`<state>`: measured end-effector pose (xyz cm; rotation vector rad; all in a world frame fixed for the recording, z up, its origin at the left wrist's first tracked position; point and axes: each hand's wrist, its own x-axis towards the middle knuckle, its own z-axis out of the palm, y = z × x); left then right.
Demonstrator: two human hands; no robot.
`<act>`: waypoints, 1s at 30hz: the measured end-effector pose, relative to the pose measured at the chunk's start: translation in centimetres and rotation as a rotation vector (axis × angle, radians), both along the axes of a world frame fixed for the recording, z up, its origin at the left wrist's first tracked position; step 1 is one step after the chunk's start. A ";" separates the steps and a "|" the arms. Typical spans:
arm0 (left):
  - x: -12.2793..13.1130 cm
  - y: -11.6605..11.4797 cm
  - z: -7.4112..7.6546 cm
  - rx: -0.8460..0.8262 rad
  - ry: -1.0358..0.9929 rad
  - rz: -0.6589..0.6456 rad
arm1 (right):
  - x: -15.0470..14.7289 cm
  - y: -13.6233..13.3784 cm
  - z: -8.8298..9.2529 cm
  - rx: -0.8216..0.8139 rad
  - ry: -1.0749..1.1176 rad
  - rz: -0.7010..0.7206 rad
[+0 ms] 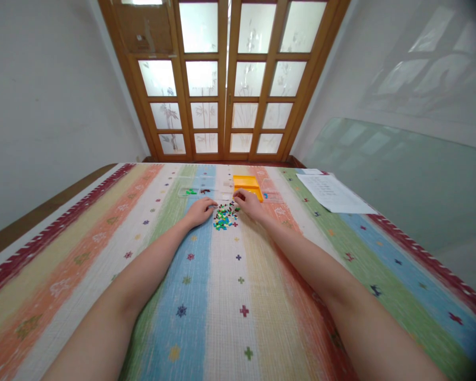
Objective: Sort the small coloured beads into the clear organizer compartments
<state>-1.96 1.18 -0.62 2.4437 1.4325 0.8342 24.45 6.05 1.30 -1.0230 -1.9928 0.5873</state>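
A loose pile of small colored pieces (pixel 223 218), mostly green, blue and dark red, lies on the striped tablecloth between my hands. At the pile's left edge is my left hand (pixel 200 212), its fingers curled and drawn together; anything between the tips is too small to make out. Over the front of an open yellow box (pixel 246 181), my right hand (pixel 249 204) has bent fingers with the thumb close to them. What this hand pinches, if anything, cannot be seen. The hand covers part of the box's front.
Left of the yellow box, a clear tray holds green pieces (pixel 191 191) and dark red pieces (pixel 205 191) in separate spots. Blue pieces (pixel 265 196) lie to the box's right. Printed paper sheets (pixel 333 193) rest at the right. Behind the table stand wooden glass-paned doors (pixel 228 100).
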 end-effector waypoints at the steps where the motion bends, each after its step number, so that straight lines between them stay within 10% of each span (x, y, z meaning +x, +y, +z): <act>1: 0.0 0.0 0.0 0.004 -0.003 0.000 | -0.3 0.5 0.1 -0.003 -0.018 -0.022; 12: 0.1 -0.2 0.5 -0.008 0.009 -0.003 | -3.2 4.7 -0.4 -0.033 -0.101 -0.154; 30: 0.1 -0.2 0.2 0.009 0.028 -0.006 | -3.4 3.8 0.0 0.080 -0.235 -0.081</act>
